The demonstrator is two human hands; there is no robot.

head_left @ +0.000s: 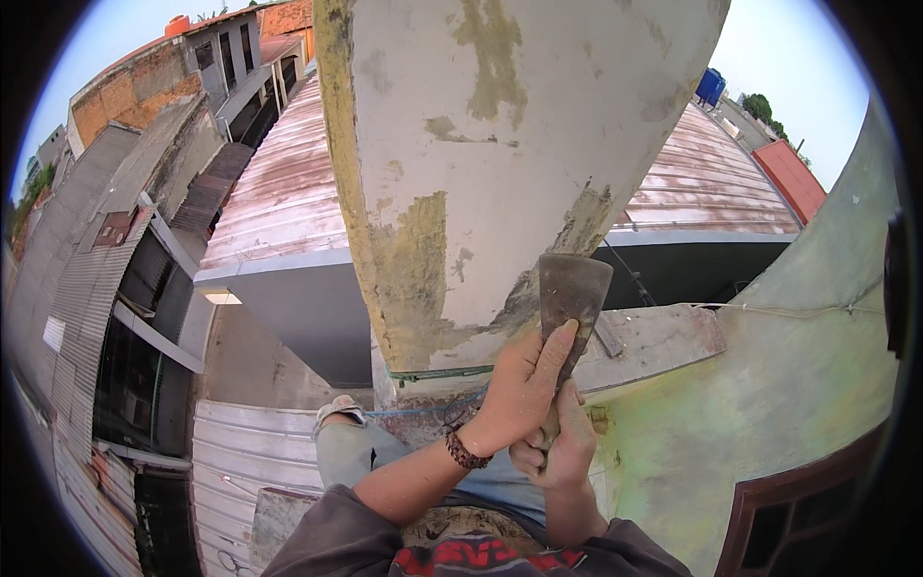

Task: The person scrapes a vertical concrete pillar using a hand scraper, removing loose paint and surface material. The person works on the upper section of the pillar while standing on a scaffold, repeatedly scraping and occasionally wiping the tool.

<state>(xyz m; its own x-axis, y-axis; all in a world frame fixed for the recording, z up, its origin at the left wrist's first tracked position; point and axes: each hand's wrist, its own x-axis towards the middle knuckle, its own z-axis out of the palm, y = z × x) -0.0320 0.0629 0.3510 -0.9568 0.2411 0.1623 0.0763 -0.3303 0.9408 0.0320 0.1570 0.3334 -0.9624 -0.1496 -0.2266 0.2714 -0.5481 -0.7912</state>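
A wide-bladed scraper (574, 291) with a worn grey blade points up and away from me. My left hand (517, 392), with a brown beaded bracelet at the wrist, grips it where the blade narrows, thumb laid along the blade. Lower down, my right hand (567, 444) is wrapped round the handle, which the fingers mostly hide. Just beyond the blade stands a pale pillar-like wall (500, 192) with peeling white paint and yellowish and dark bare patches. The blade overlaps its lower right edge in view; whether it touches cannot be told.
Rusty corrugated roofs (279, 183) lie below on both sides of the pillar. A narrow ledge (663, 337) runs to the right, with a thin cable (769, 308) above it. A green-stained wall (711, 442) and a dark window frame (798, 510) are at my right. My bent knee (351, 452) is lower left.
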